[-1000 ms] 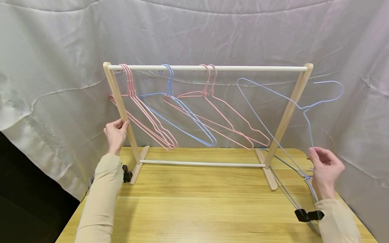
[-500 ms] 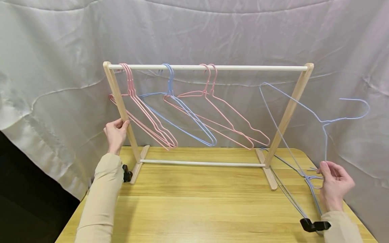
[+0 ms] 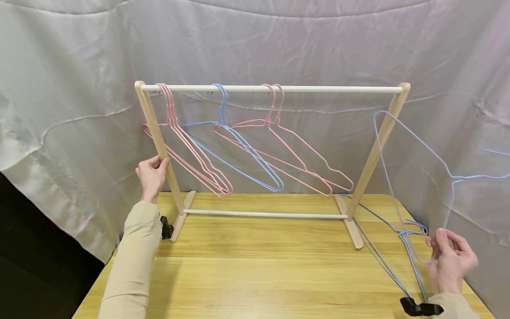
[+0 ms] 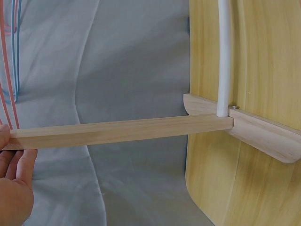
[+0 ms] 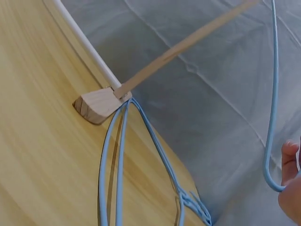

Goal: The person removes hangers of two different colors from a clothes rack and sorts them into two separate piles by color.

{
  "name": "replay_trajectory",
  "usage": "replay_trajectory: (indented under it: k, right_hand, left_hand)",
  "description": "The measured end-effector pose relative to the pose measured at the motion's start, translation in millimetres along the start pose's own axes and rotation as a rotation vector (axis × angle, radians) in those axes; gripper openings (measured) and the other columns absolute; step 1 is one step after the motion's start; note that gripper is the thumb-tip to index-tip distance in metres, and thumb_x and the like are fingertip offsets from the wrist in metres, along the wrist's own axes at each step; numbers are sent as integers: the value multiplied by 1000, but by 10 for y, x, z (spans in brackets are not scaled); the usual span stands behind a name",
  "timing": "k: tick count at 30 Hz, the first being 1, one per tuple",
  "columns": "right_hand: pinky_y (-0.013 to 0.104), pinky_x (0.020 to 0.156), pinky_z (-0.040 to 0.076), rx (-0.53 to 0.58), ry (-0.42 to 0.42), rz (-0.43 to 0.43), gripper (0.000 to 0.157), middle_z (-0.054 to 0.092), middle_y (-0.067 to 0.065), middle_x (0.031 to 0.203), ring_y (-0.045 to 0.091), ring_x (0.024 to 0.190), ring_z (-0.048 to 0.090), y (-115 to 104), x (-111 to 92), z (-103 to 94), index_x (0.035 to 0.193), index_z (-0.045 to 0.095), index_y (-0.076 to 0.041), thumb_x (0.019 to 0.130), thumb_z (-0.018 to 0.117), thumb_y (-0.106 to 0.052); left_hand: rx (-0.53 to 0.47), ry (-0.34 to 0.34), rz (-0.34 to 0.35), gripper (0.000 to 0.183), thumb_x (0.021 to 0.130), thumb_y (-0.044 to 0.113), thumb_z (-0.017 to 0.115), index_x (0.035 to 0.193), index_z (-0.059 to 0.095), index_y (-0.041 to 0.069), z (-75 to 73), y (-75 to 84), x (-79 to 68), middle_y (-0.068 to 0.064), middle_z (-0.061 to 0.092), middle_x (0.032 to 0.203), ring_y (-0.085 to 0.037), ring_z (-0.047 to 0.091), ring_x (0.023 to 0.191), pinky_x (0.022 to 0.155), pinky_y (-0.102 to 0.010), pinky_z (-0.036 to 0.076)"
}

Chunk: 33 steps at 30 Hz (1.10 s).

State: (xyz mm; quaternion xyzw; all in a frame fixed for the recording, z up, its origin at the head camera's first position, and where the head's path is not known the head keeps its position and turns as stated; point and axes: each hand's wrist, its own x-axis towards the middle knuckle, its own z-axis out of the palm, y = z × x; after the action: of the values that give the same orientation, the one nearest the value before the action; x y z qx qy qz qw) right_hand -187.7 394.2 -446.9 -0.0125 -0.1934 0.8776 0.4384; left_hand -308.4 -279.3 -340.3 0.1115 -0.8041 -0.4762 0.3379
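Note:
At the left of the head view my left hand (image 3: pixel 151 177) grips the wooden left post (image 3: pixel 149 110) of a small clothes rack. In the left wrist view, thumb and fingers close around that post from opposite sides. Off the rack's right end, my right hand (image 3: pixel 454 261) pinches a blue wire hanger (image 3: pixel 452 178) by its lower corner. That hanger is raised and tilted, its hook pointing right and partly past the frame edge. More blue hangers (image 3: pixel 403 232) lie on the table beneath it. The right wrist view shows the held wire (image 5: pixel 274 94) curving into my fingers.
From the white top rail (image 3: pixel 338 89) hang pink hangers (image 3: pixel 171 113) at the left, two blue hangers (image 3: pixel 223 110) and two more pink hangers (image 3: pixel 275 110). A lower white bar (image 3: pixel 263 215) joins the rack's feet on the wooden table (image 3: pixel 255 274). Grey cloth (image 3: pixel 318 48) hangs behind.
My right hand has moved right and down with the blue hanger, away from the rack, uncovering the hooks of the hangers on the table. The left hand stays on the post.

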Motion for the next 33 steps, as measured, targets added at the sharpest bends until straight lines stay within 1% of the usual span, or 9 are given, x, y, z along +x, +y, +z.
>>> replay_trajectory:
  k: [6,9,13,17,19,24,28,30,33]
  right_hand:
    - [27,42,48,-70,77,-67,11,68,23,63,23,44,59,-46,15,-89,82,65,23,73,67,30]
    - [24,43,46,-130,101,-109,12,69,19,62,20,44,58,-56,26,-146,82,67,22,72,70,27]
    - [22,43,44,-191,129,-117,12,69,16,62,17,42,55,-83,42,-208,81,68,18,72,74,23]
    - [20,45,46,-269,160,-79,13,71,14,64,16,43,56,-126,44,-254,82,69,15,72,77,20]
    - [19,46,46,-341,184,-50,15,72,11,65,14,44,56,-147,34,-277,84,71,13,72,79,18]
    - [16,45,44,-520,231,16,13,70,3,60,8,47,56,-184,-4,-339,81,76,5,74,78,16]
    - [12,49,46,-661,230,53,21,69,-3,57,3,51,58,-201,-24,-400,74,78,-3,79,71,16]
    - [10,52,47,-734,220,60,25,68,-6,56,1,52,59,-201,-31,-435,72,78,-7,80,70,15]
    - [8,52,46,-812,207,63,28,68,-10,55,-2,51,59,-191,-33,-487,68,78,-10,80,69,14]
  left_hand:
    - [1,-2,-5,28,96,19,69,119,74,6,-5,7,-7,-16,75,112,14,51,73,72,-6,41]
    - [0,-5,-10,27,96,20,68,119,74,6,-12,11,-10,-16,75,112,14,51,72,73,-7,41]
    - [0,-4,-11,27,96,21,68,118,75,6,-8,11,-9,-16,75,111,13,50,72,75,-9,41]
    - [-2,-5,-19,27,97,22,68,118,75,6,-7,14,-11,-16,75,111,9,52,78,79,-11,40]
    - [-1,-5,-22,27,97,22,68,118,75,6,-10,13,-11,-16,75,111,8,53,78,78,-11,41]
    - [-5,-1,-13,26,96,19,69,117,75,6,-5,7,-8,-16,75,111,14,51,71,72,-7,41]
    - [-13,3,-6,26,95,18,69,117,76,6,2,0,-3,-17,76,110,16,51,70,69,-6,41]
    - [-12,5,-8,25,95,18,69,117,76,6,3,-3,-1,-16,76,110,12,56,73,69,-6,41]
    - [-5,5,-15,26,95,19,69,117,76,6,5,-3,1,-15,76,110,-2,67,84,70,-6,42]
